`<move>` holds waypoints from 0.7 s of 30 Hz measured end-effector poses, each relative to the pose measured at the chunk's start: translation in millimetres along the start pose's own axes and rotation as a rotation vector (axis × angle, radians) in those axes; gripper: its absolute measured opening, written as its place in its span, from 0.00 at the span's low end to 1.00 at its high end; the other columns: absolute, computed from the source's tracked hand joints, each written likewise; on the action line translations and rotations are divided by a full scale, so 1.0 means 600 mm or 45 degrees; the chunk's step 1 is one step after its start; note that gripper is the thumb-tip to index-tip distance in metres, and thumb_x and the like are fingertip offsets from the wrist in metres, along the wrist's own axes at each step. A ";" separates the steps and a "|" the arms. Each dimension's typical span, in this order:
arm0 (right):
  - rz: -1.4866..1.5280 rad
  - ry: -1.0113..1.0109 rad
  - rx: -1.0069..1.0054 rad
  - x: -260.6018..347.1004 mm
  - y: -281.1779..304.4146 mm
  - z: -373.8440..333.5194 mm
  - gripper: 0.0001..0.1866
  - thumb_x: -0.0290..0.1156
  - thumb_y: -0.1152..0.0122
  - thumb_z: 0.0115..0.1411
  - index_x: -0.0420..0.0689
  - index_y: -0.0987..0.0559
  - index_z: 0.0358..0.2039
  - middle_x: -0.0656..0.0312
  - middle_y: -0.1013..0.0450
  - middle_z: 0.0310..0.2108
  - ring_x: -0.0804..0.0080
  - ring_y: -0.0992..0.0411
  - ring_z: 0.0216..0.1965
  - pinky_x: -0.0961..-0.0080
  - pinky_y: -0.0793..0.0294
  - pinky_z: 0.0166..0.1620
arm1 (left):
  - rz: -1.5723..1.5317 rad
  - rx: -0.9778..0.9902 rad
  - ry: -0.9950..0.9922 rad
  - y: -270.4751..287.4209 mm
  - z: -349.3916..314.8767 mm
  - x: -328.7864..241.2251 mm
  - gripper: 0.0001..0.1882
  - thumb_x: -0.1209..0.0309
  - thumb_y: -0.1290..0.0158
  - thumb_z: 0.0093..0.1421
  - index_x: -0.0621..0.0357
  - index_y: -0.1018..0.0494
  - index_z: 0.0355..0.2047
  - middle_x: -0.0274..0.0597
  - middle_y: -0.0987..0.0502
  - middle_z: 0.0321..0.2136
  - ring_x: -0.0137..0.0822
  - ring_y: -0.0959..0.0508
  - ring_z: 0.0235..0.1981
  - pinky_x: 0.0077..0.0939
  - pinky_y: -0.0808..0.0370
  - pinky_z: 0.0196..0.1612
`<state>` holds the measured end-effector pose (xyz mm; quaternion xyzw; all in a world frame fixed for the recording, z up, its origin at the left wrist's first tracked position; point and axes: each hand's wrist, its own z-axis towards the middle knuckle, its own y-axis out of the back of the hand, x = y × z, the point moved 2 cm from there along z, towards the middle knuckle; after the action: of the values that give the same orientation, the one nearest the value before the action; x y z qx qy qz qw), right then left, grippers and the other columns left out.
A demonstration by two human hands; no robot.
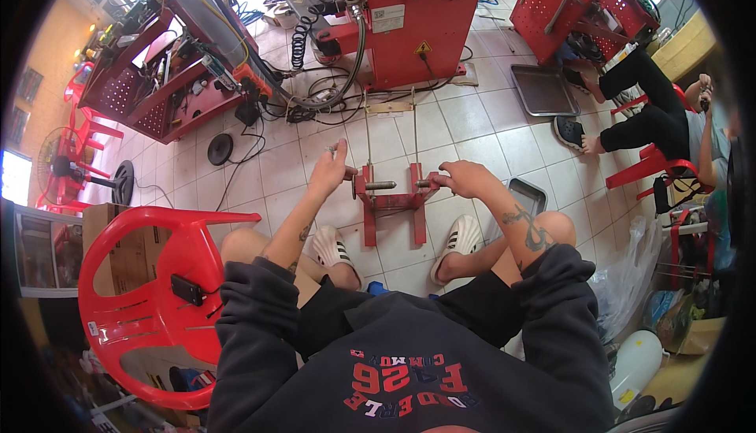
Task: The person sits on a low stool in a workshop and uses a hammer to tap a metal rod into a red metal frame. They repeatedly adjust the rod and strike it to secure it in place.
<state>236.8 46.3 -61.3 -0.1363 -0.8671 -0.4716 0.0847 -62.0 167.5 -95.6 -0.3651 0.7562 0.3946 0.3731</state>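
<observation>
A red metal stand (394,200) with two uprights and long feet rests on the tiled floor between my shoes. From each upright a threaded metal spindle points inward, and the left spindle (382,185) reaches further in than the right one. Nothing sits between their tips. My left hand (329,171) is closed at the outer end of the left spindle, its index finger raised. At the other upright, the thumb and fingers of my right hand (466,179) pinch the outer end of the right spindle (428,182). Two thin metal rods (416,130) rise behind the uprights to a flat crosspiece (390,107).
A red machine (417,31) with hoses and cables stands ahead. Red tool carts (563,7) flank it. One metal tray (545,90) lies ahead right, another (526,196) by my right knee. A red chair (150,275) holding a black phone (187,289) is at left; a seated person (669,110) at right.
</observation>
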 end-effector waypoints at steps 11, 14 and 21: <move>-0.041 0.073 -0.030 -0.001 -0.008 0.009 0.29 0.56 0.55 0.68 0.46 0.25 0.56 0.48 0.23 0.46 0.49 0.26 0.49 0.56 0.26 0.51 | 0.014 0.112 0.312 0.014 -0.009 0.018 0.45 0.34 0.61 0.65 0.62 0.45 0.64 0.61 0.25 0.42 0.48 0.16 0.24 0.37 0.18 0.24; -0.037 0.093 -0.081 -0.013 -0.019 0.012 0.32 0.60 0.57 0.68 0.45 0.24 0.54 0.47 0.23 0.48 0.49 0.26 0.51 0.54 0.26 0.51 | -0.045 0.140 0.301 0.006 -0.007 0.022 0.47 0.32 0.63 0.64 0.63 0.45 0.65 0.57 0.26 0.45 0.46 0.16 0.23 0.35 0.19 0.26; -0.042 0.070 -0.097 -0.016 -0.019 0.011 0.32 0.59 0.56 0.67 0.46 0.25 0.56 0.51 0.20 0.40 0.52 0.23 0.46 0.58 0.25 0.49 | -0.078 0.021 0.185 0.002 -0.027 -0.016 0.40 0.39 0.56 0.66 0.62 0.39 0.63 0.55 0.24 0.48 0.43 0.16 0.32 0.32 0.20 0.31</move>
<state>242.3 44.4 -76.6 -0.1121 -0.8480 -0.5091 0.0957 -63.1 156.5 -80.1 -0.4128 0.7728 0.3493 0.3323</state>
